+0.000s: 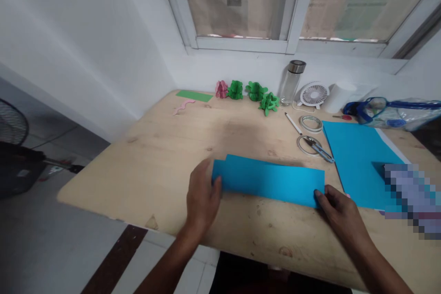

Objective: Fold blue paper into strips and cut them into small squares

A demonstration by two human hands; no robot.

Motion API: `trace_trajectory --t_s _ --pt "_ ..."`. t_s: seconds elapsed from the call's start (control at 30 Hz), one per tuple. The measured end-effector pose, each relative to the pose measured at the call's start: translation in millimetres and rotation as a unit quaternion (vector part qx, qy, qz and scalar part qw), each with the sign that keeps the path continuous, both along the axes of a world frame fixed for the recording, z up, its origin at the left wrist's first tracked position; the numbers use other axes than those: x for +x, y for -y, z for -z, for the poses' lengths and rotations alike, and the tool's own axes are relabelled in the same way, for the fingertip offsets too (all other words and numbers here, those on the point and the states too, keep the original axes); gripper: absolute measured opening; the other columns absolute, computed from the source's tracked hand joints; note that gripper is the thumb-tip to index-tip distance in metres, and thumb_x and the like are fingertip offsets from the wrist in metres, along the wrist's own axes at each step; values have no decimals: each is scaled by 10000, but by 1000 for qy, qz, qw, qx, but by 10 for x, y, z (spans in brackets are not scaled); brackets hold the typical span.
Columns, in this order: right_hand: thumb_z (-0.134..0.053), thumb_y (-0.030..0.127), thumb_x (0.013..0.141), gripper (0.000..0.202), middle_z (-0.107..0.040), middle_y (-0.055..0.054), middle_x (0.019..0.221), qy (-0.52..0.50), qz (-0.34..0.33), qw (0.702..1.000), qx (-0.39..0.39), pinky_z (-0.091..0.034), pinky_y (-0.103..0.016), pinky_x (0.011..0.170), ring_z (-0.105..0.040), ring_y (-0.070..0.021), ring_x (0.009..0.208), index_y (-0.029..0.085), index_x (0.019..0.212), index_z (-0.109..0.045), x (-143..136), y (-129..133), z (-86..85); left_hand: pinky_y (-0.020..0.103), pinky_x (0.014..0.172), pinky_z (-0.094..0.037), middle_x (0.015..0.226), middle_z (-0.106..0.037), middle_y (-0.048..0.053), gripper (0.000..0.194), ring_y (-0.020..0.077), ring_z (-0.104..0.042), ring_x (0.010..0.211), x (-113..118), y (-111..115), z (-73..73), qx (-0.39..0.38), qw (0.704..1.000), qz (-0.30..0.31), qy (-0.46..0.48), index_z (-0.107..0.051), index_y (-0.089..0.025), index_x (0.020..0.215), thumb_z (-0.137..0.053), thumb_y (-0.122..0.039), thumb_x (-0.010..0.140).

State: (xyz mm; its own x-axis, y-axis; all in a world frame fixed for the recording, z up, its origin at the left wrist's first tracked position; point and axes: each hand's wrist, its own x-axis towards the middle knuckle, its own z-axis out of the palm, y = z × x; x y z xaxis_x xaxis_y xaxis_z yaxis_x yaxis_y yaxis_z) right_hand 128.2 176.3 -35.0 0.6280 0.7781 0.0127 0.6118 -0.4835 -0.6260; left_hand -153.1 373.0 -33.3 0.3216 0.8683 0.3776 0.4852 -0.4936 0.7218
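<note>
A folded strip of blue paper is held just above the wooden table, long side across my view; its layers are slightly offset at the left end. My left hand grips that left end, thumb in front and fingers behind. At the lower right corner, my right hand pinches the strip between thumb and fingers. To the right lies a large sheet of blue paper. Thread snips rest on a thin ring between the strip and the sheet.
Along the wall stand green paper shapes, a pink paper shape, a glass bottle, a small white fan and a clear pouch. A tape roll and white pen lie nearby. A green strip is at back left.
</note>
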Motion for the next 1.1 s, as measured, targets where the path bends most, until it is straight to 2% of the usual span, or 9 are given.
trace_trajectory --t_s 0.07,0.1,0.17,0.23,0.3,0.37,0.43,0.7,1.1 --pt "-447 575 835 408 -414 38 512 15 7 1000 -5 -333 -251 504 -436 -140 503 240 609 -389 -11 -37 -24 580 1060 -305 1412 -454 148 432 341 -355 1353 90 178 6 202 973 52 -98 -458 -237 1324 -506 -275 896" --pt "-449 577 828 408 -424 34 507 20 9 1000 -7 -331 -250 496 -442 -143 500 241 602 -397 -16 -49 -35 622 1086 -224 1442 -422 143 455 362 -268 1396 138 256 8 257 953 78 -141 -452 -255 1348 -514 -265 897" --pt "-449 580 816 410 -442 28 498 24 13 1000 -9 -335 -250 492 -457 -149 497 241 588 -412 -23 -66 -54 666 1096 -114 1471 -390 141 512 388 -154 1428 224 365 12 300 928 96 -198 -423 -264 1396 -530 -293 896" --pt "-448 583 807 411 -459 25 496 25 18 999 -11 -346 -254 498 -469 -153 498 241 579 -425 -27 -76 -68 674 1096 -53 1489 -372 138 561 395 -127 1431 280 397 20 300 922 102 -224 -400 -253 1425 -536 -370 894" --pt "-450 583 801 411 -465 25 496 25 25 999 -13 -353 -258 506 -474 -154 498 241 574 -428 -30 -83 -78 659 1102 -32 1506 -361 107 577 378 -170 1424 307 372 37 293 912 148 -246 -394 -278 1430 -523 -449 894" --pt "-454 586 795 413 -451 29 490 24 35 999 -18 -352 -263 508 -467 -152 492 241 570 -423 -31 -88 -84 648 1106 -42 1521 -342 76 588 360 -214 1414 319 323 64 282 897 198 -276 -378 -320 1433 -507 -509 891" --pt "-453 593 790 415 -437 33 486 20 46 998 -30 -345 -269 509 -465 -152 490 241 572 -424 -31 -92 -87 642 1104 -77 1535 -317 68 616 355 -232 1408 330 276 99 266 888 224 -303 -351 -340 1443 -505 -547 883" --pt "-436 631 783 421 -492 27 490 27 69 996 -40 -344 -298 532 -504 -177 497 247 621 -490 -33 -95 -85 635 1088 -165 1532 -317 75 629 361 -278 1385 396 184 197 232 893 217 -318 -346 -348 1445 -489 -582 879" --pt "-441 664 770 430 -590 11 580 12 84 993 -84 -378 -327 606 -578 -219 588 256 717 -564 7 -121 -45 668 1044 -214 1514 -342 100 605 386 -287 1368 377 225 199 193 903 210 -321 -338 -334 1452 -432 -577 906"
